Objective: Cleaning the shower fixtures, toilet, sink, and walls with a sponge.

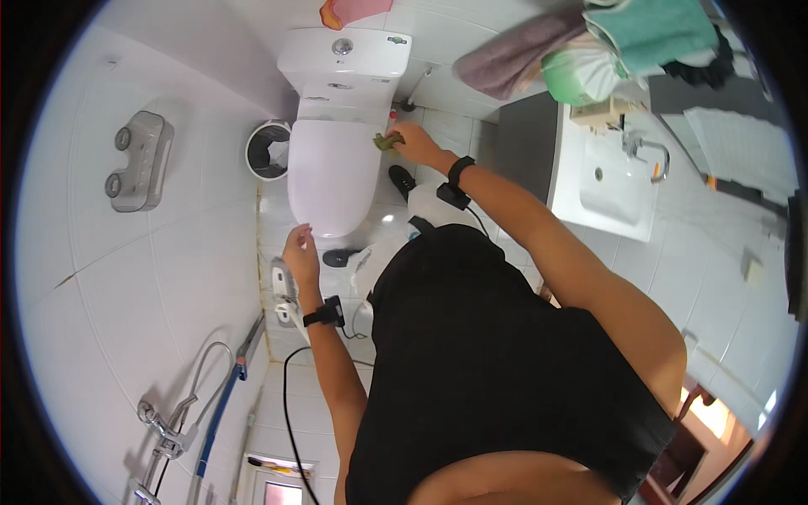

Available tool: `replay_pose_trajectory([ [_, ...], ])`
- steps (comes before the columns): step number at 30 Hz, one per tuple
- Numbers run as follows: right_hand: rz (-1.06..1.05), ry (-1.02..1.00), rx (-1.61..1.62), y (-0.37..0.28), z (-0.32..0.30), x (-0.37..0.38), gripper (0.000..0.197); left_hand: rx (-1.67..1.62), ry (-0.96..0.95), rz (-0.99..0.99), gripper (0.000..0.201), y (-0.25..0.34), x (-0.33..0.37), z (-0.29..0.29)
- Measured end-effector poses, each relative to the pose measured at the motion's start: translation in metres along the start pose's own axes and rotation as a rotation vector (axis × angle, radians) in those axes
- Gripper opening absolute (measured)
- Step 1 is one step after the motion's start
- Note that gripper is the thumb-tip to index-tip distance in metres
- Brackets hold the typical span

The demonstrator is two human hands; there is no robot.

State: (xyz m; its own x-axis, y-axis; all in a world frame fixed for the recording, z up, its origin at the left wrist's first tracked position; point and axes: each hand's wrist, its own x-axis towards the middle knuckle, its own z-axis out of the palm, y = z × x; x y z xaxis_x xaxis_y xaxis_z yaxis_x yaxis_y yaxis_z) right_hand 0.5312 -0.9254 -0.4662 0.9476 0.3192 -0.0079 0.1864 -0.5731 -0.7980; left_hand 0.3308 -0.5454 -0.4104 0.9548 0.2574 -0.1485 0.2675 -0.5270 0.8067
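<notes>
Our right hand (412,143) pinches the green cloth (387,142) by the right edge of the toilet lid (332,172); our left hand (299,255), loosely curled, seems empty; a slack pinch could let the cloth fall.

crumpled olive-green cloth (385,142) by right edge of closed white toilet lid (332,177).
</notes>
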Motion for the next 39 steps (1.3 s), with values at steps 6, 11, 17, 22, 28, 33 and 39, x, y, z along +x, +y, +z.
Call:
replay_pose_trajectory([
  [6,0.012,0.271,-0.195,0.108,-0.092,0.084,0.026,-0.101,-0.11,0.019,0.019,0.077,0.046,0.108],
  [11,-0.15,0.381,-0.318,0.14,-0.118,0.209,0.021,-0.136,-0.17,-0.046,0.021,0.085,0.07,0.163],
  [17,-0.185,0.437,-0.371,0.134,-0.058,0.196,0.028,-0.1,-0.149,-0.017,0.023,0.067,0.143,0.233],
  [22,-0.238,0.255,-0.385,0.158,-0.091,0.186,0.033,-0.063,-0.16,0.168,0.032,0.108,0.234,0.286],
  [28,-0.207,0.364,-0.459,0.178,-0.109,0.211,0.036,0.076,-0.024,0.459,0.051,0.128,0.338,0.313],
  [33,-0.197,0.227,-0.457,0.176,-0.099,0.199,0.037,0.312,0.059,0.547,0.059,0.094,0.384,0.297],
  [39,-0.212,0.175,-0.457,0.151,-0.078,0.247,0.033,0.281,0.047,0.468,0.069,0.087,0.381,0.298],
])
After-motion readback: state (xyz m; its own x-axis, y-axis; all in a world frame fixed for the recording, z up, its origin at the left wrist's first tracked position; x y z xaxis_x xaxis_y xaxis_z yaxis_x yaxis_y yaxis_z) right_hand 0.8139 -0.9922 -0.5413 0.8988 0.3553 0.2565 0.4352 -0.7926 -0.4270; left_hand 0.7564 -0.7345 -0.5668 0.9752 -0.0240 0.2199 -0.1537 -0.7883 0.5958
